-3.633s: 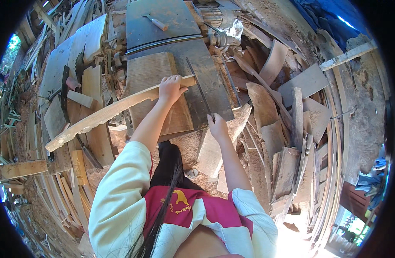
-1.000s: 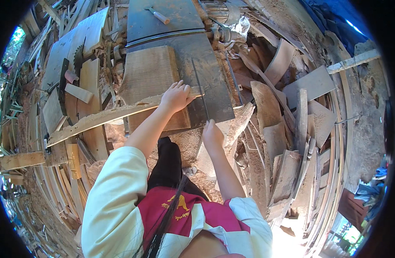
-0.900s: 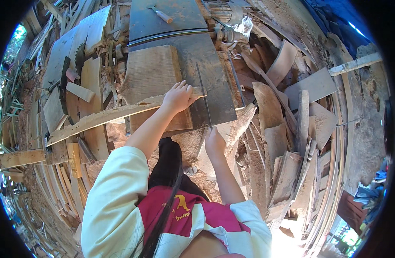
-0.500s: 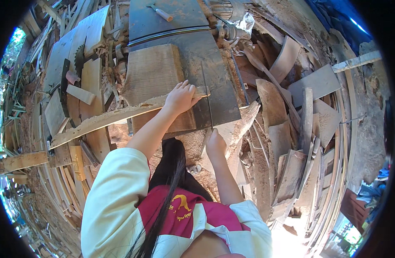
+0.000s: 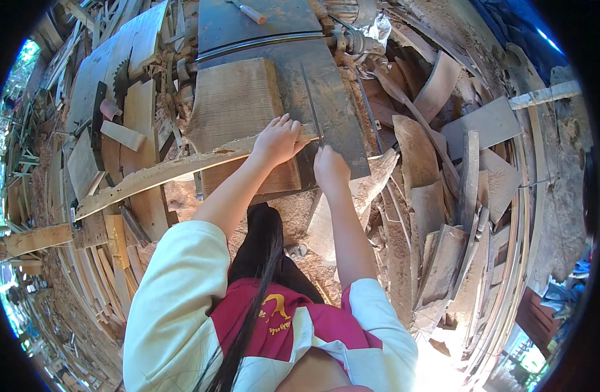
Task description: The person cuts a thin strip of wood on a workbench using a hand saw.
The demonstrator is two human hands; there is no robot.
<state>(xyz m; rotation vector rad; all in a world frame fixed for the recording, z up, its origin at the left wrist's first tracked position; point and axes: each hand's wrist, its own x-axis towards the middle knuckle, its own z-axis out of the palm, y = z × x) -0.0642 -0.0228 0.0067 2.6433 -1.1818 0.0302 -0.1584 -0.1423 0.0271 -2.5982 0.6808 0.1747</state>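
Note:
A long, rough-edged wooden strip (image 5: 176, 168) lies across a thick wooden board (image 5: 238, 98) on a dark metal machine table (image 5: 339, 121). My left hand (image 5: 278, 140) is closed over the strip near its right end and presses it against the board. Close beside it, my right hand (image 5: 331, 168) is wrapped round the handle of a thin handsaw (image 5: 310, 95), though the fingers hide that handle. Seen nearly edge-on, the saw's blade points away from me and crosses the strip's right tip.
A wooden-handled tool (image 5: 253, 14) lies on the table's far part. Left of the table, a toothed circular blade (image 5: 121, 81) stands upright near a small wood block (image 5: 122, 136). Curved offcuts (image 5: 436, 85) and sawdust pile up on the right.
My right hand has pushed the saw forward, away from me, and now sits close to the strip's end. My left hand keeps its hold on the strip.

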